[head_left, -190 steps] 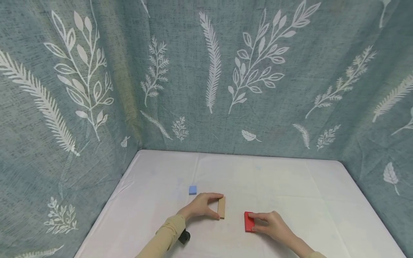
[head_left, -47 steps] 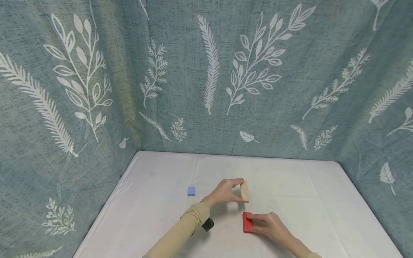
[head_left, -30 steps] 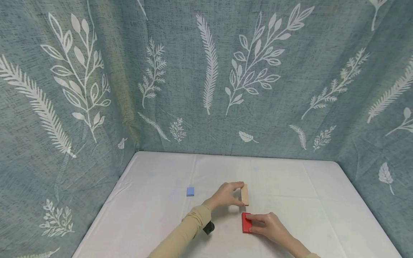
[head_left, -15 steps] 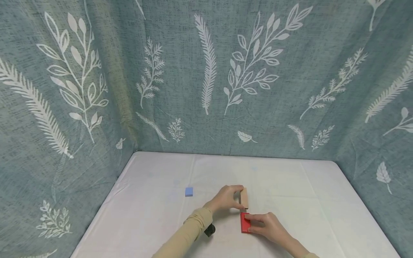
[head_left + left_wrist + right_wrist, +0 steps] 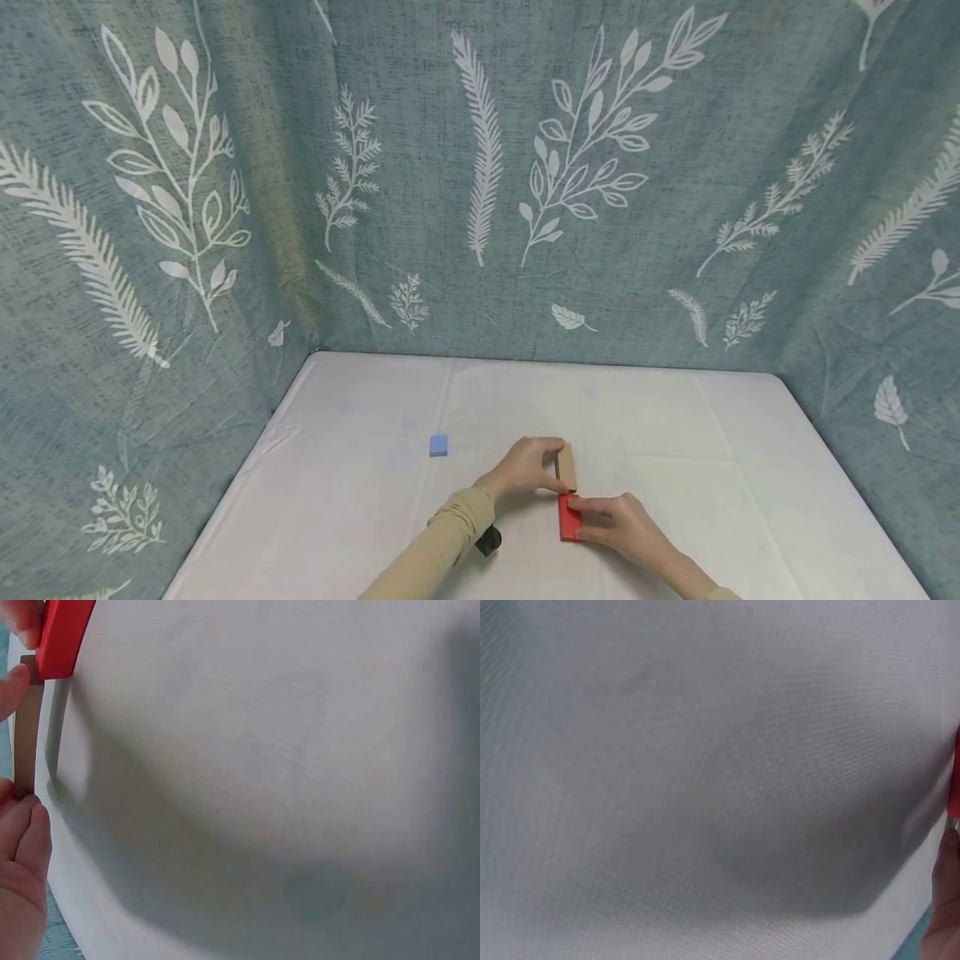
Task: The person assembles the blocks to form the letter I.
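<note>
In the head view my left hand [image 5: 525,467] pinches a tan wooden block [image 5: 567,467] by its two ends, thumb at the near end. Directly in front of it lies a red block [image 5: 569,518], which my right hand [image 5: 626,527] pinches from the right. The near end of the wooden block meets or nearly meets the far end of the red one. From the left wrist, the wooden block [image 5: 27,742] shows raised off the cloth with a shadow beside it, and the red block [image 5: 66,637] is at its end.
A small blue block [image 5: 438,445] lies on the white table cloth [image 5: 675,433], left of my left hand. The black wrist camera [image 5: 489,541] sits under my left wrist. A green-blue curtain [image 5: 420,167] with white leaves stands behind and at both sides.
My left hand carried the wooden block right and away from me, then drew it back toward the far end of the red block. My right hand has kept its hold on the red block.
</note>
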Available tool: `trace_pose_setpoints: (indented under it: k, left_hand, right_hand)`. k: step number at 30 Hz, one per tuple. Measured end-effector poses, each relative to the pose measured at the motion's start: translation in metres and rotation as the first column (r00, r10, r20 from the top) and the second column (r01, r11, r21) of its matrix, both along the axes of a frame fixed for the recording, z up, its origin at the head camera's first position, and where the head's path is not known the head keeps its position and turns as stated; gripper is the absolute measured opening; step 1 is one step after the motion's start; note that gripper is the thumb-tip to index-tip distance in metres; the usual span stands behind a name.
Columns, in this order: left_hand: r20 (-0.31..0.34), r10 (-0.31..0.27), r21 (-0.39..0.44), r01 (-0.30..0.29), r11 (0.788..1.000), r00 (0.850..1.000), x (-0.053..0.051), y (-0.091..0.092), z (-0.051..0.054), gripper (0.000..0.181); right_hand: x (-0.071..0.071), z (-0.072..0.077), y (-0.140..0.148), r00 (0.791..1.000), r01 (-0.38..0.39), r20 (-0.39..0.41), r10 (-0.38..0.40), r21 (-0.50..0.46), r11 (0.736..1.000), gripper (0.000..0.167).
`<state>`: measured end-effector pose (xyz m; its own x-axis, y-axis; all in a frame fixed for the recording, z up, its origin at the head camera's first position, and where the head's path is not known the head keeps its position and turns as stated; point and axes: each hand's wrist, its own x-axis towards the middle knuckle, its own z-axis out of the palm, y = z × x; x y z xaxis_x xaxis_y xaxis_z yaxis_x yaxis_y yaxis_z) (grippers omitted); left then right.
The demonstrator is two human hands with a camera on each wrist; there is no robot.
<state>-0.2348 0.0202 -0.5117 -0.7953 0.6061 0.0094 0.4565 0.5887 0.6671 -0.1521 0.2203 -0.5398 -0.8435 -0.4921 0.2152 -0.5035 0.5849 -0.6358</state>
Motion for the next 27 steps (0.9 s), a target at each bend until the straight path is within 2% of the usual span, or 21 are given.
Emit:
trace_pose_setpoints:
  k: [8,18,27]
  left_hand:
    - [0.015,0.006,-0.004,-0.006,1.000,1.000,0.0016,0.0000,-0.0044,0.063]
    - [0.072,-0.007,0.017,0.005,1.000,0.997,0.0016,0.0012,-0.0032,0.065]
    - [0.056,-0.039,-0.035,0.041,0.999,0.998,0.0004,0.0008,-0.0061,0.066]
  right_hand:
    - [0.0001,-0.0004,0.0009,0.999,0.010,0.035,-0.010,0.010,1.000,0.039]
    - [0.0001,0.0008,0.0012,1.000,0.004,-0.004,-0.004,0.004,1.000,0.036]
    - [0.0004,-0.0023,0.0005,1.000,0.003,0.004,-0.003,-0.006,1.000,0.037]
